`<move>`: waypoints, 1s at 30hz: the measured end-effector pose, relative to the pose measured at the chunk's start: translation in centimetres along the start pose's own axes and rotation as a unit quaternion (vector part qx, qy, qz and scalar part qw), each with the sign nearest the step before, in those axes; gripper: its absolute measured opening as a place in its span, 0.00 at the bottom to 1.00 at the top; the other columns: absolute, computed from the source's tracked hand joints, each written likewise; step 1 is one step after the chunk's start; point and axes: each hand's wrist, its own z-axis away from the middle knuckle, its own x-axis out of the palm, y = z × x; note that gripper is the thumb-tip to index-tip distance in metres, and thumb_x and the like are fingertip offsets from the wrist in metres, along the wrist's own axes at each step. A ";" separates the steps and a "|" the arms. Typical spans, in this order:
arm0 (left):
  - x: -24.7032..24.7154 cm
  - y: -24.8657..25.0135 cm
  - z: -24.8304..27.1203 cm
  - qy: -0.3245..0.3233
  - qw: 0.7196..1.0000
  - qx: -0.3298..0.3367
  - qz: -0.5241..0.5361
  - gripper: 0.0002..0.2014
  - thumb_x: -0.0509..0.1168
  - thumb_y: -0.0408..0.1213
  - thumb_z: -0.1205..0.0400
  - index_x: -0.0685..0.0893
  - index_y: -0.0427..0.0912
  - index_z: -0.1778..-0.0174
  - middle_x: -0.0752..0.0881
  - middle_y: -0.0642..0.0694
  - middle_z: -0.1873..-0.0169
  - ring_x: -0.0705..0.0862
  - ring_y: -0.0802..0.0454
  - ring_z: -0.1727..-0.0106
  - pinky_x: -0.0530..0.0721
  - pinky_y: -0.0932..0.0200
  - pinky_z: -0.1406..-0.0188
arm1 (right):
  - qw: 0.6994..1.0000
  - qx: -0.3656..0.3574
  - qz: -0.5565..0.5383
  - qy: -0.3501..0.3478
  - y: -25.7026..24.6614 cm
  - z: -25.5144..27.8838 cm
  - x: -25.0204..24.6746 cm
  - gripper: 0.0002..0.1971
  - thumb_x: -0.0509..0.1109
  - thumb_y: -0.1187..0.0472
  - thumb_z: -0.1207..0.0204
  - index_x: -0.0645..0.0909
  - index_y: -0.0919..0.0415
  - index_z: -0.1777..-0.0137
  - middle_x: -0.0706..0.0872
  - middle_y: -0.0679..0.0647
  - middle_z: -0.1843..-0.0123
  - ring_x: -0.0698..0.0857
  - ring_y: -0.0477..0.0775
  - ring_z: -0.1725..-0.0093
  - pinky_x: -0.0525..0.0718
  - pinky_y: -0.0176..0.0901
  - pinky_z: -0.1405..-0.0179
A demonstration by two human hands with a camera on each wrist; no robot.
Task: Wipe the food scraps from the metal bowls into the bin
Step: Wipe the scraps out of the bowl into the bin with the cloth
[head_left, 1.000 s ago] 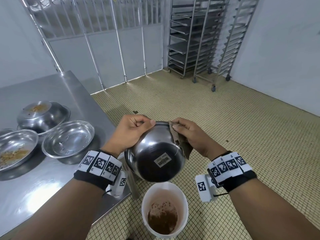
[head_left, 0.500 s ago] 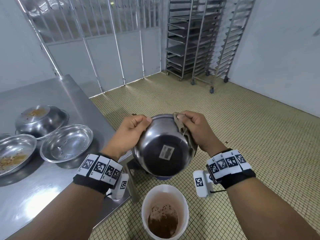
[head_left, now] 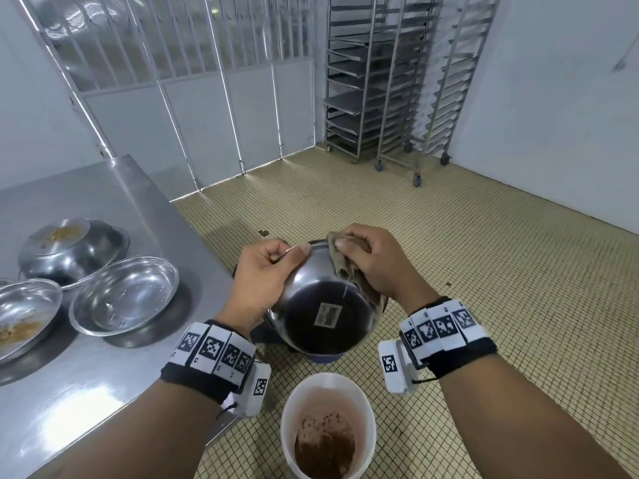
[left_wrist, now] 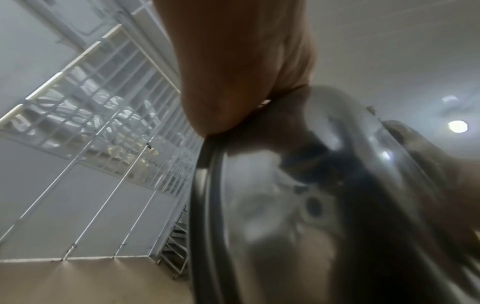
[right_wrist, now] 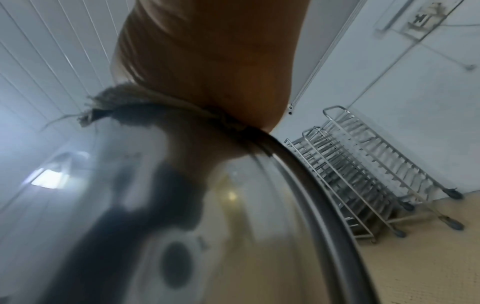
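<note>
My arms are bare to the elbow, no sleeves in the head view. Each wrist has a black knit band w/ a row of white square tiles on top, each tile printed w/ a black-and-white pixel marker. Left hand (head_left: 266,278): four tiles show across the band. Right hand (head_left: 380,261): approx. four tiles too, curving round the wrist. Under each wrist hangs a small white boxy camera housing w/ one more pixel marker on its side, and a thin black cord loops out beside it. No gloves, rings or watch visible. Wrist views show only bare palm close up, blurred.
</note>
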 end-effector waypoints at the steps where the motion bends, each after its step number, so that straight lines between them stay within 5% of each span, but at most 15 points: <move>1: 0.0 0.1 -0.2 0.015 1.000 0.004 0.007 0.20 0.76 0.50 0.23 0.87 0.34 0.66 0.88 0.36 0.71 0.85 0.44 0.72 0.82 0.58 0.73 | 1.000 -0.005 -0.008 0.012 0.0 -0.1 -0.1 0.07 0.68 0.51 0.15 0.89 0.47 0.49 0.90 0.46 0.56 0.88 0.50 0.54 0.87 0.48 0.50; 5: -0.6 0.0 -1.2 0.075 0.997 -0.017 0.026 0.13 0.77 0.38 0.19 0.87 0.40 0.69 0.88 0.47 0.75 0.85 0.53 0.74 0.83 0.62 0.73 | 0.993 0.016 -0.089 0.077 2.0 0.7 0.2 0.13 0.64 0.53 0.12 0.87 0.52 0.54 0.87 0.44 0.62 0.83 0.45 0.62 0.82 0.52 0.52; 8: -0.1 -0.5 -1.0 0.068 0.997 -0.018 0.011 0.14 0.77 0.39 0.19 0.87 0.41 0.69 0.88 0.47 0.75 0.85 0.54 0.74 0.82 0.63 0.73 | 0.991 0.032 -0.094 0.084 2.8 1.2 0.6 0.15 0.62 0.51 0.13 0.86 0.56 0.55 0.85 0.44 0.64 0.81 0.44 0.63 0.81 0.53 0.52; 14: 0.9 -0.1 -1.0 0.044 0.999 -0.004 0.014 0.14 0.78 0.40 0.20 0.88 0.34 0.67 0.88 0.41 0.73 0.84 0.51 0.73 0.82 0.60 0.73 | 0.999 -0.020 -0.011 0.048 1.5 0.5 -0.7 0.11 0.64 0.50 0.16 0.85 0.44 0.40 0.88 0.36 0.47 0.86 0.40 0.48 0.84 0.36 0.48; 18: 0.3 0.0 -1.1 0.076 0.997 -0.022 0.021 0.12 0.78 0.39 0.20 0.88 0.42 0.69 0.88 0.49 0.74 0.85 0.53 0.73 0.83 0.63 0.71 | 0.997 0.006 -0.042 0.058 2.4 1.4 -0.6 0.13 0.60 0.49 0.14 0.85 0.48 0.39 0.88 0.37 0.48 0.85 0.41 0.47 0.81 0.43 0.42; 22: 0.5 -0.1 -0.9 0.062 0.998 -0.005 0.011 0.14 0.78 0.42 0.20 0.88 0.40 0.69 0.87 0.38 0.72 0.82 0.51 0.72 0.81 0.58 0.70 | 0.998 0.002 -0.026 0.050 2.3 1.6 -0.1 0.15 0.59 0.43 0.16 0.83 0.50 0.47 0.86 0.43 0.54 0.83 0.42 0.54 0.79 0.43 0.48; 26: 0.5 0.3 -1.1 0.077 0.997 -0.012 0.023 0.12 0.79 0.39 0.21 0.88 0.42 0.69 0.88 0.44 0.73 0.83 0.54 0.72 0.82 0.61 0.70 | 0.999 -0.024 0.022 0.042 2.1 1.2 -0.4 0.27 0.60 0.33 0.20 0.82 0.55 0.39 0.81 0.47 0.38 0.80 0.43 0.38 0.77 0.38 0.36; 30: 0.6 0.2 -0.9 0.073 0.997 -0.016 0.022 0.13 0.79 0.40 0.21 0.88 0.43 0.70 0.88 0.43 0.74 0.84 0.51 0.72 0.83 0.60 0.71 | 0.998 -0.032 -0.034 0.042 1.9 1.8 -0.3 0.21 0.64 0.35 0.21 0.80 0.54 0.48 0.85 0.45 0.59 0.82 0.40 0.61 0.80 0.33 0.58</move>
